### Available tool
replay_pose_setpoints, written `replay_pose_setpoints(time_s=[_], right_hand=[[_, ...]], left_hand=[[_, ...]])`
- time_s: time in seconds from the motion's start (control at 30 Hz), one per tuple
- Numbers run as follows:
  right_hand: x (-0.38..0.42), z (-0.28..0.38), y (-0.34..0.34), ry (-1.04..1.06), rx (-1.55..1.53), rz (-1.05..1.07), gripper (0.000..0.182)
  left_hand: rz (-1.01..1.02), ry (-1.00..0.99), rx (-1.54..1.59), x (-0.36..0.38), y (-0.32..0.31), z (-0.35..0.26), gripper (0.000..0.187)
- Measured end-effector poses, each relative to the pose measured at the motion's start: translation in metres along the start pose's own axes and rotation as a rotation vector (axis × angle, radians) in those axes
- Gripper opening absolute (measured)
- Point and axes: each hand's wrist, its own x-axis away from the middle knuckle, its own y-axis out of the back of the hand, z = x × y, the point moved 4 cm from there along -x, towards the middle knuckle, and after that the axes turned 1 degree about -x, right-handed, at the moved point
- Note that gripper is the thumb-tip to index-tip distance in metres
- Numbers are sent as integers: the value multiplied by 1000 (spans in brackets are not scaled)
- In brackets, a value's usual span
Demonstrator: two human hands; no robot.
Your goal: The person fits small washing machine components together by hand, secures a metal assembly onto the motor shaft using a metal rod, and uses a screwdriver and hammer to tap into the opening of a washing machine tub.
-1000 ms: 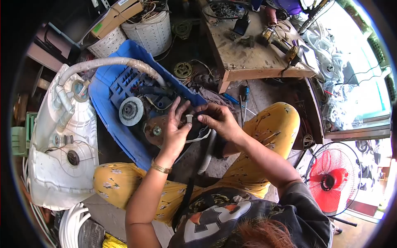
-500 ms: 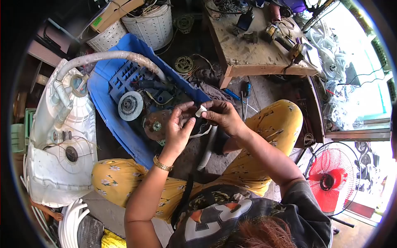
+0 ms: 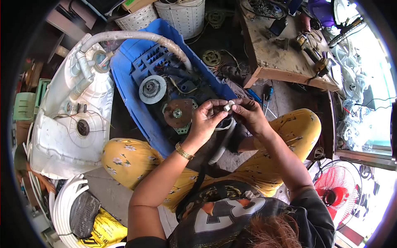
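A small white piece [image 3: 228, 106] is pinched between the fingertips of both hands, above my lap. My left hand [image 3: 209, 120] closes on it from the left, thumb and index finger at its edge. From the right, my right hand [image 3: 250, 117] grips it with thumb and forefinger. Just beyond my hands lies a blue plastic housing [image 3: 136, 120], holding a round grey pulley [image 3: 152, 89] and a rusty brown disc [image 3: 178, 112]. A grey corrugated hose [image 3: 124, 34] arches over the housing's far end.
A white machine tub [image 3: 53, 140] stands at the left. At the upper right is a wooden table [image 3: 269, 53] bearing tools, with blue-handled screwdrivers [image 3: 269, 94] on the floor below. A red fan [image 3: 337, 192] is at the right; coiled white hose [image 3: 62, 206] lies lower left.
The camera view has turned, shifting the surroundings right and mostly upward. My hands remain together at the white piece, whose angle has changed; the rusty disc shows more fully.
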Motion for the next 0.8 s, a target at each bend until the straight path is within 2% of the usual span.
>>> replay_pose_setpoints(time_s=[0.43,0.63,0.7,0.8], right_hand=[[1,0,-2,-105,-51,104,23],[4,-3,-8,-100,-13,58,26],[6,-2,-6,-111,42,48,27],[6,-3,-6,-93,54,84,28]], left_hand=[[-33,-81,37,0,3,-4,20],[-110,-141,-157,0,8,0,11],[-66,-135,-272,1,9,-3,9],[-72,-65,-266,-1,15,3,8]])
